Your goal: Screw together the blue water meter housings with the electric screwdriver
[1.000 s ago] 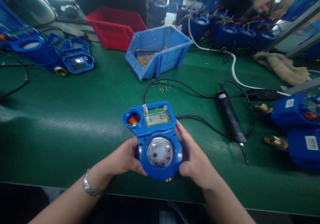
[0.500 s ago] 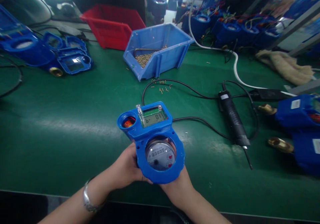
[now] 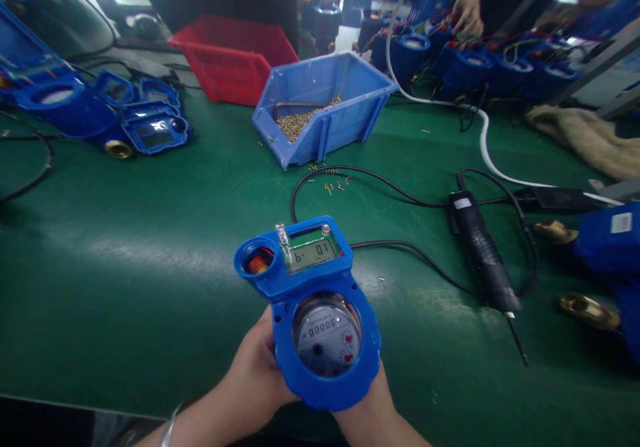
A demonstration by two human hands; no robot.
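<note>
I hold a blue water meter (image 3: 313,314) over the near edge of the green table, face up, with a round dial below and a lit LCD reading above. My left hand (image 3: 257,380) grips its left side. My right hand (image 3: 373,407) supports it from underneath at the right, mostly hidden by the meter body. A round open socket with an orange part sits at the meter's upper left.
A black electric screwdriver (image 3: 483,250) with cable lies to the right. A blue bin of small brass screws (image 3: 323,104) and a red bin (image 3: 233,54) stand behind, loose screws (image 3: 330,180) before them. More blue meters lie left (image 3: 105,114) and right (image 3: 610,240). Another person's hand (image 3: 467,10) works at the back.
The meter has been lifted off the table and drawn closer to me. My right hand slid from its side to underneath it.
</note>
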